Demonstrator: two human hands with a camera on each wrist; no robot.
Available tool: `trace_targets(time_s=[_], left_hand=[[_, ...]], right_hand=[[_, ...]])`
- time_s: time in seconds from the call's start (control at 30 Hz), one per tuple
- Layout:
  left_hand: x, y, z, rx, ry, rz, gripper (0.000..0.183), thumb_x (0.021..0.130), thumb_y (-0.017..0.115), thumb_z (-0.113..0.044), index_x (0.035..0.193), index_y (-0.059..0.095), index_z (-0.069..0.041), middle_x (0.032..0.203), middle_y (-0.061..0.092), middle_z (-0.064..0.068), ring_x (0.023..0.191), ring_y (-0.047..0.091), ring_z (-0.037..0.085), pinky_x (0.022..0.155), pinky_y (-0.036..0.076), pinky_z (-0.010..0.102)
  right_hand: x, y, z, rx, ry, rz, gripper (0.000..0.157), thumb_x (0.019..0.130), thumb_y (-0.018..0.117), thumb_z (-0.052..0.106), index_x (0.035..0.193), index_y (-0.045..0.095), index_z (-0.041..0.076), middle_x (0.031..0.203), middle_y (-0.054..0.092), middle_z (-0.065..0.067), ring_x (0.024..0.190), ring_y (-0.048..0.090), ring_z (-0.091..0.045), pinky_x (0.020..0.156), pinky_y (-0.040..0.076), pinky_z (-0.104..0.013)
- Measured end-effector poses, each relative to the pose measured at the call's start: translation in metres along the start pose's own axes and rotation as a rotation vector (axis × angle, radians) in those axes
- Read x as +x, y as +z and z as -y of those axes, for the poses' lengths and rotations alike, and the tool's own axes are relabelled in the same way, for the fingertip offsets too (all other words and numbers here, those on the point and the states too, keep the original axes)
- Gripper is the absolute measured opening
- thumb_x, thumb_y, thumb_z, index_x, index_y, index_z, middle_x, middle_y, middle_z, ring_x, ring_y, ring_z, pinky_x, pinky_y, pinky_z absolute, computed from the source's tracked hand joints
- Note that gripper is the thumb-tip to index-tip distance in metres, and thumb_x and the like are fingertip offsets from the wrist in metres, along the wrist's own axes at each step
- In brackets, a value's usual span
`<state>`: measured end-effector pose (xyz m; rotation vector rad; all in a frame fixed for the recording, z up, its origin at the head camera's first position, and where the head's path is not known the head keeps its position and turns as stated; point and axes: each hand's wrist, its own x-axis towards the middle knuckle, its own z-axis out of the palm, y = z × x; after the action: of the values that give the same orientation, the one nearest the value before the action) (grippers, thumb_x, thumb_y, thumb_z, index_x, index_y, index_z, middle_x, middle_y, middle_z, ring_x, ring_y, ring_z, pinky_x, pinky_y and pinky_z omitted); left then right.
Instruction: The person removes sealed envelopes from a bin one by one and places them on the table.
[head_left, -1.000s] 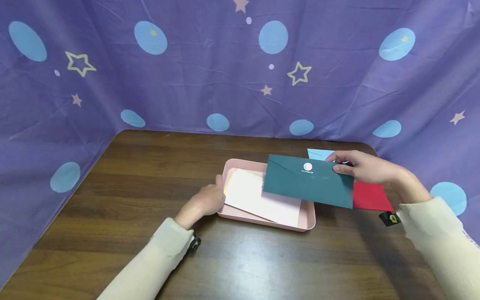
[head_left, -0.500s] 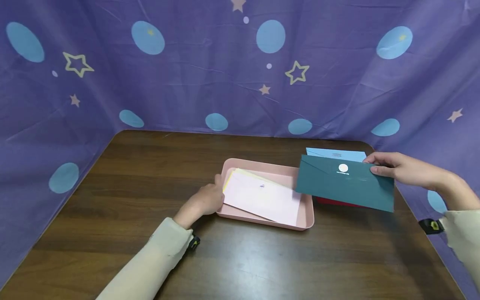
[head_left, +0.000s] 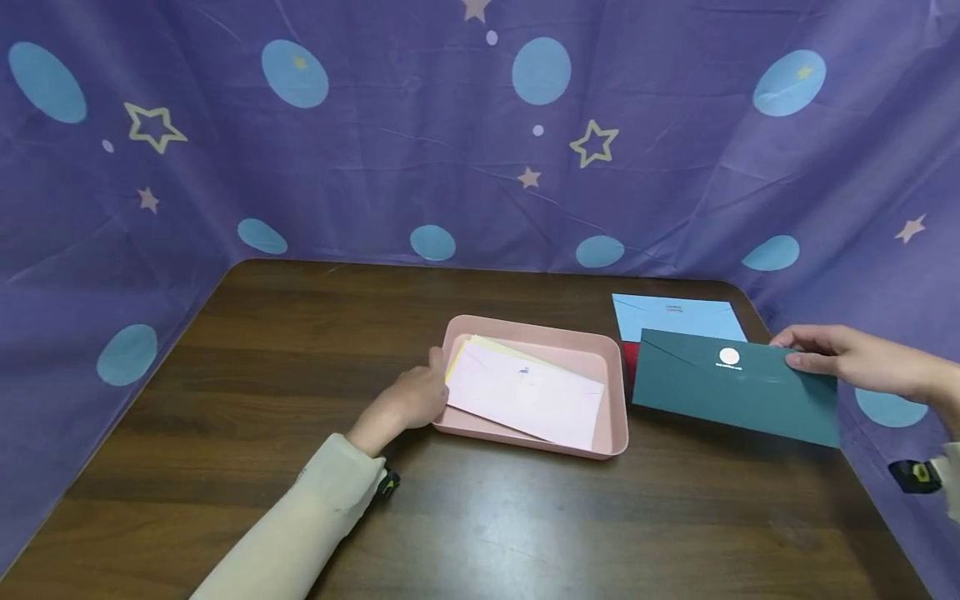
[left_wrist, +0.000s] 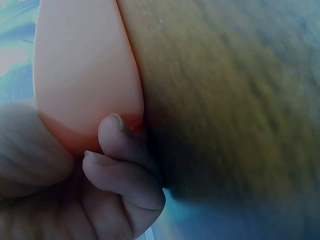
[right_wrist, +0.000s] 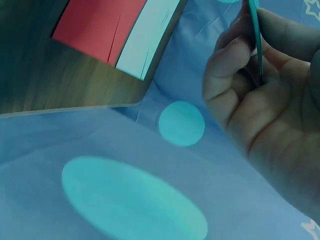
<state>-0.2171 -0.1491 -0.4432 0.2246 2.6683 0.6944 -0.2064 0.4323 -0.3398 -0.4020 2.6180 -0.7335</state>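
Note:
My right hand (head_left: 855,357) pinches a dark green envelope (head_left: 705,383) by its far edge, thumb on top. The envelope is held over the table's right side and overlaps a red envelope (head_left: 632,358). Seen edge-on in the right wrist view, the green envelope (right_wrist: 257,45) runs between thumb and fingers. At the left end of a pink tray (head_left: 551,327), my left hand (head_left: 408,400) grips the wall. Its curled fingers (left_wrist: 125,175) lie against the outside of the tray in the left wrist view. Inside the tray, a pale pink envelope (head_left: 517,404) lies askew over yellowish ones.
A light blue envelope (head_left: 678,317) lies at the back right, beside the red envelope (right_wrist: 100,25). The brown wooden table (head_left: 300,350) ends at its right edge below the right hand. A purple curtain (head_left: 360,167) hangs behind and along the sides.
My right hand has carried the green envelope rightward, from over the tray to past its right end, then slightly nearer. More of the pale pink envelope shows. The left hand stays at the tray.

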Motion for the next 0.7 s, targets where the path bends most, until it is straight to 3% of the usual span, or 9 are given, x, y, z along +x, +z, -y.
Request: trace_targets(time_s=[0.1, 0.23, 0.37, 0.5, 0.6, 0.7], left_hand=[[0.004, 0.002, 0.005, -0.001, 0.015, -0.004, 0.051, 0.104, 0.039, -0.012, 0.148, 0.022, 0.006, 0.085, 0.06, 0.016, 0.071, 0.059, 0.029, 0.062, 0.049, 0.042], [-0.01, -0.006, -0.007, 0.009, 0.023, -0.01, 0.045, 0.105, 0.041, -0.009, 0.145, 0.026, 0.007, 0.083, 0.059, 0.017, 0.071, 0.059, 0.029, 0.062, 0.048, 0.04], [-0.015, -0.008, -0.012, 0.027, 0.017, -0.01, 0.044, 0.107, 0.04, -0.008, 0.146, 0.026, 0.007, 0.083, 0.058, 0.016, 0.071, 0.059, 0.028, 0.061, 0.047, 0.037], [-0.015, -0.007, -0.014, 0.04, 0.019, -0.014, 0.044, 0.107, 0.04, -0.008, 0.145, 0.027, 0.007, 0.084, 0.059, 0.015, 0.073, 0.059, 0.028, 0.065, 0.048, 0.038], [-0.015, -0.007, -0.013, 0.031, 0.03, -0.015, 0.042, 0.106, 0.04, -0.008, 0.143, 0.028, 0.007, 0.084, 0.059, 0.017, 0.074, 0.06, 0.029, 0.067, 0.05, 0.04], [-0.011, -0.005, -0.008, 0.016, 0.049, -0.022, 0.039, 0.104, 0.039, -0.007, 0.138, 0.029, 0.007, 0.084, 0.06, 0.018, 0.072, 0.06, 0.029, 0.065, 0.051, 0.042]], right_hand=[[-0.002, -0.003, -0.007, 0.01, 0.013, 0.079, 0.025, 0.114, 0.049, 0.016, 0.131, 0.059, 0.002, 0.109, 0.069, -0.001, 0.089, 0.063, -0.015, 0.075, 0.05, -0.028], [-0.003, -0.003, -0.016, 0.073, -0.011, 0.22, 0.024, 0.114, 0.048, 0.013, 0.131, 0.058, -0.001, 0.109, 0.07, -0.003, 0.09, 0.064, -0.016, 0.076, 0.05, -0.027], [-0.003, 0.003, -0.022, 0.172, -0.075, 0.295, 0.022, 0.113, 0.046, 0.008, 0.129, 0.059, -0.002, 0.106, 0.071, -0.008, 0.089, 0.067, -0.021, 0.075, 0.053, -0.029], [-0.003, 0.012, -0.025, 0.215, -0.116, 0.313, 0.021, 0.113, 0.046, 0.006, 0.128, 0.06, -0.001, 0.104, 0.07, -0.011, 0.086, 0.067, -0.023, 0.074, 0.052, -0.03], [-0.002, 0.021, -0.026, 0.221, -0.1, 0.317, 0.019, 0.112, 0.049, 0.007, 0.125, 0.06, -0.001, 0.1, 0.068, -0.012, 0.083, 0.065, -0.024, 0.071, 0.052, -0.03], [-0.001, 0.031, -0.025, 0.167, -0.11, 0.287, 0.011, 0.11, 0.055, 0.008, 0.116, 0.062, 0.003, 0.09, 0.064, -0.007, 0.075, 0.06, -0.019, 0.064, 0.047, -0.03]])
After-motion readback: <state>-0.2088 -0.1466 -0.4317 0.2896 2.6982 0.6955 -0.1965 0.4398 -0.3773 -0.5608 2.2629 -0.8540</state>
